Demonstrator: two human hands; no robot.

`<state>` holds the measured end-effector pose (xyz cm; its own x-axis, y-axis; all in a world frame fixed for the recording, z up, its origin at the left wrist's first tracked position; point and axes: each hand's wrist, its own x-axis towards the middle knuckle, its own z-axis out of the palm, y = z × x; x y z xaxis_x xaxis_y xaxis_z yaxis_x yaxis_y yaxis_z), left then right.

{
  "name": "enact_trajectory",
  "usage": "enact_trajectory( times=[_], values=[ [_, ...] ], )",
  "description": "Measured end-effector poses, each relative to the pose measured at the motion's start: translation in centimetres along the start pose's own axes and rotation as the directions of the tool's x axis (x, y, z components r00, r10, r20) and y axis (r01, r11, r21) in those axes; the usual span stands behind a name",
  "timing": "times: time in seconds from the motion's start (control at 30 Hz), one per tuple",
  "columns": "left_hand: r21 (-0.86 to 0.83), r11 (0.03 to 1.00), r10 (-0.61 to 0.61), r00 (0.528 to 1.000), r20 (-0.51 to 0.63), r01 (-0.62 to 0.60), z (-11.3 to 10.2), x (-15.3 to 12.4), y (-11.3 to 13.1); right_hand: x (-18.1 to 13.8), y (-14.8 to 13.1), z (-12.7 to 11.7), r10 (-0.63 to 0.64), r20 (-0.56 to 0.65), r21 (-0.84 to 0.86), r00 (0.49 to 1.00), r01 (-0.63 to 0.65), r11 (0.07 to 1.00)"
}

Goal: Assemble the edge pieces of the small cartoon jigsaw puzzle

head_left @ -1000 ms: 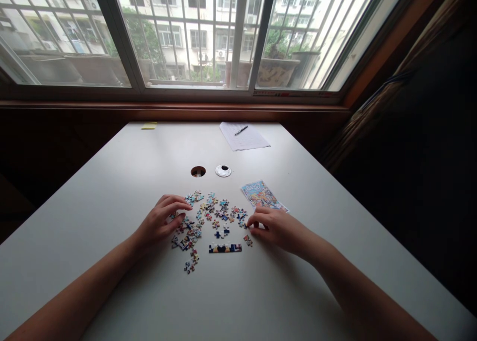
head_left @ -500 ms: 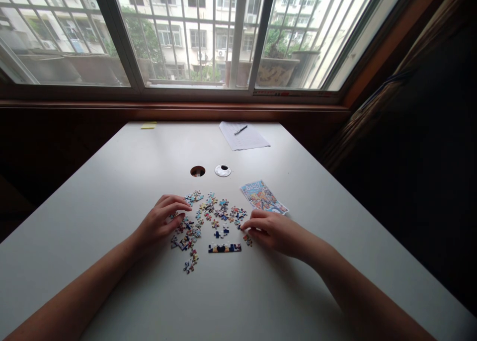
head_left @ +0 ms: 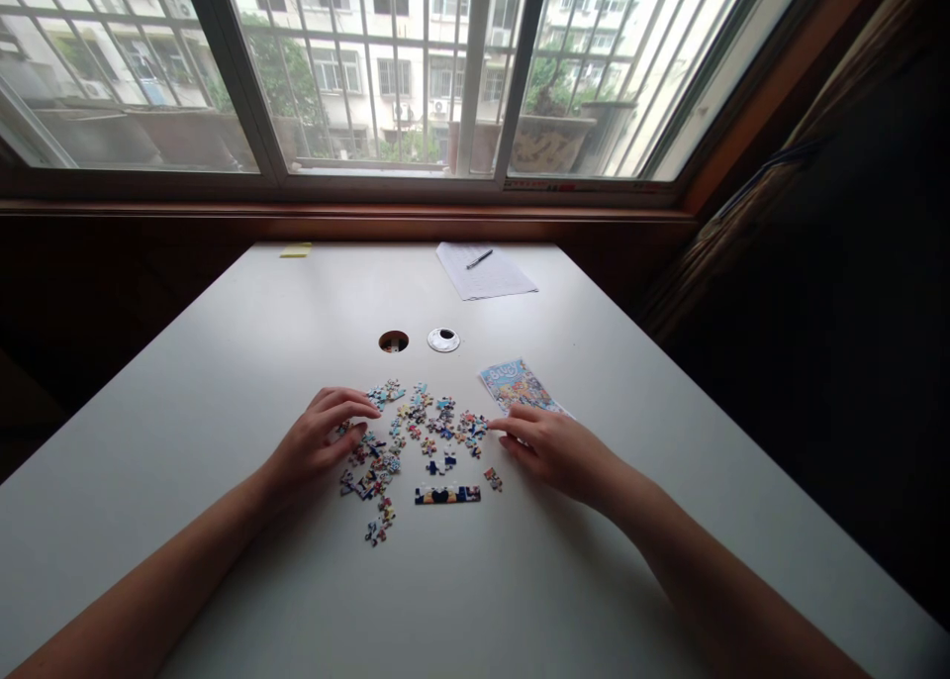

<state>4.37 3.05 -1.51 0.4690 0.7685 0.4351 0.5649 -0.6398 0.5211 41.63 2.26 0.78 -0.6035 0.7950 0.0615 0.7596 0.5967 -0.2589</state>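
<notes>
Loose jigsaw puzzle pieces lie spread over the white table between my hands. My left hand rests over the left side of the pile, fingers apart and slightly curled, covering some pieces. With its index finger stretched out, my right hand is at the right edge of the pile, by a cluster of pieces; nothing shows in its grasp. A joined strip of puzzle pieces lies nearest me, with a small joined group just above it. One separate piece sits right of the strip.
A picture card lies beyond my right hand, partly covered by it. Farther back are a round cable hole, its loose cover, paper sheets with a pen, and a yellow sticky note. A barred window stands behind the table.
My right hand has moved slightly away from me, uncovering the separate piece and covering more of the picture card. The left hand stays almost still.
</notes>
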Motion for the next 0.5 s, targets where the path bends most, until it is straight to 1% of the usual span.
enact_trajectory(
  times=[0.13,0.3,0.37,0.5],
  values=[
    [0.066,0.997,-0.027,0.999,-0.047,0.030,0.08,-0.19,-0.36,0.00,-0.10,-0.06,0.005,0.021,-0.023,1.000,-0.005,1.000],
    [0.119,0.986,-0.105,0.988,-0.117,0.119,0.08,-0.44,-0.87,-0.01,-0.38,-0.28,-0.022,0.033,-0.022,0.999,0.023,1.000],
    [0.121,0.982,-0.128,0.984,-0.120,0.143,0.08,-0.50,-0.99,0.00,-0.49,-0.29,-0.040,0.035,-0.013,0.999,0.040,0.999],
    [0.115,0.982,-0.135,0.984,-0.115,0.148,0.12,-0.54,-1.04,0.02,-0.67,-0.16,-0.058,0.025,0.008,0.998,0.058,0.998]
  ],
)
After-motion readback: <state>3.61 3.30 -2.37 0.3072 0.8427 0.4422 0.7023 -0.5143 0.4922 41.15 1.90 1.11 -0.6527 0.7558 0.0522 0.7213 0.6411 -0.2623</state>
